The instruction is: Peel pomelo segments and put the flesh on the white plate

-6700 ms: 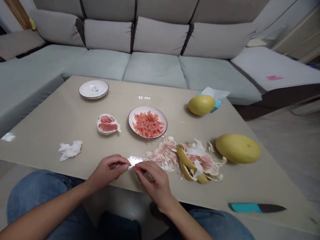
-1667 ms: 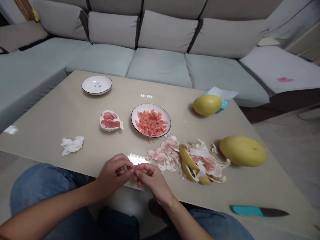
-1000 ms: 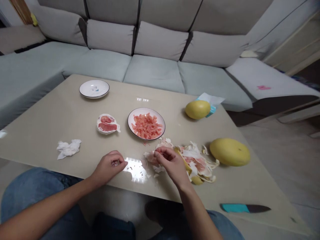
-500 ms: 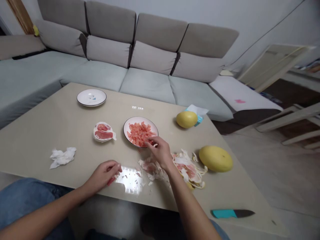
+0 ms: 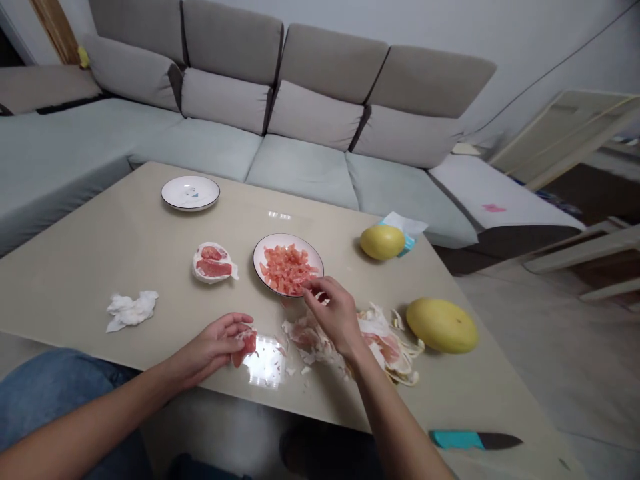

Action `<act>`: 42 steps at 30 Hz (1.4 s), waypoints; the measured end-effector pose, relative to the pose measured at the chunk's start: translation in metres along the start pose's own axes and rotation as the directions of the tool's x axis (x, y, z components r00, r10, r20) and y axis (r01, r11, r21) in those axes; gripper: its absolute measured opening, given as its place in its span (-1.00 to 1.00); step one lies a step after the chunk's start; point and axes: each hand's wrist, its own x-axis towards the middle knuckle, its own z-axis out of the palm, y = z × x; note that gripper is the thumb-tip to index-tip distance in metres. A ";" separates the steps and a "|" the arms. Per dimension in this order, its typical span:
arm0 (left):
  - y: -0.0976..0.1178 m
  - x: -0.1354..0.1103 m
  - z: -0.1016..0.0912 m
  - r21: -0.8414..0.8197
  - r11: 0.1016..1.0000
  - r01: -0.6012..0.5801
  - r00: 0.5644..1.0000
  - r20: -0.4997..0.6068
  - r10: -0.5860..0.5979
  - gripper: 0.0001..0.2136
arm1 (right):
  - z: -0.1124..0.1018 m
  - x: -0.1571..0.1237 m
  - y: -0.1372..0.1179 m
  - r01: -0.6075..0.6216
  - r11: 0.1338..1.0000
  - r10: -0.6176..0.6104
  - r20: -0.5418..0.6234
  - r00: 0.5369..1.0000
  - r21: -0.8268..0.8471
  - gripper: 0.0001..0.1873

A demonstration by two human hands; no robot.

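My left hand (image 5: 215, 340) rests on the table's near edge, its fingers curled round a pink pomelo segment (image 5: 247, 342). My right hand (image 5: 334, 311) hovers over the near rim of the plate of pink pomelo pieces (image 5: 288, 267), fingers pinched together; what they hold, if anything, is hidden. Beneath and to the right of that hand lies a heap of peel and membrane (image 5: 380, 337). A partly peeled pomelo chunk (image 5: 214, 262) sits left of the plate.
An empty white plate (image 5: 190, 193) is at the far left. Two whole yellow pomelos (image 5: 441, 325) (image 5: 383, 241) lie to the right. A crumpled tissue (image 5: 131, 309) sits at left. A teal-handled knife (image 5: 475, 440) lies near the front right edge. A grey sofa stands behind.
My right hand left my left hand, passed over the peel heap and reached the plate of pieces. The left hand stayed put, and its pink segment now shows more.
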 end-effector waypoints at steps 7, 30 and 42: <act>-0.002 0.003 0.005 0.066 0.996 -0.059 0.998 0.026 0.057 -0.60 | 0.008 0.017 0.013 -0.015 1.000 0.013 -0.088 0.996 -0.021 -0.85; -0.002 -0.012 0.031 0.257 0.966 -0.011 0.998 0.063 -0.005 -0.80 | 0.026 -0.082 -0.048 -0.348 0.783 0.212 0.305 0.929 0.516 -0.84; -0.002 -0.018 0.025 0.254 0.964 -0.078 0.994 -0.053 0.095 -0.80 | 0.010 -0.089 -0.062 0.031 0.957 0.021 -0.177 0.984 0.288 -0.90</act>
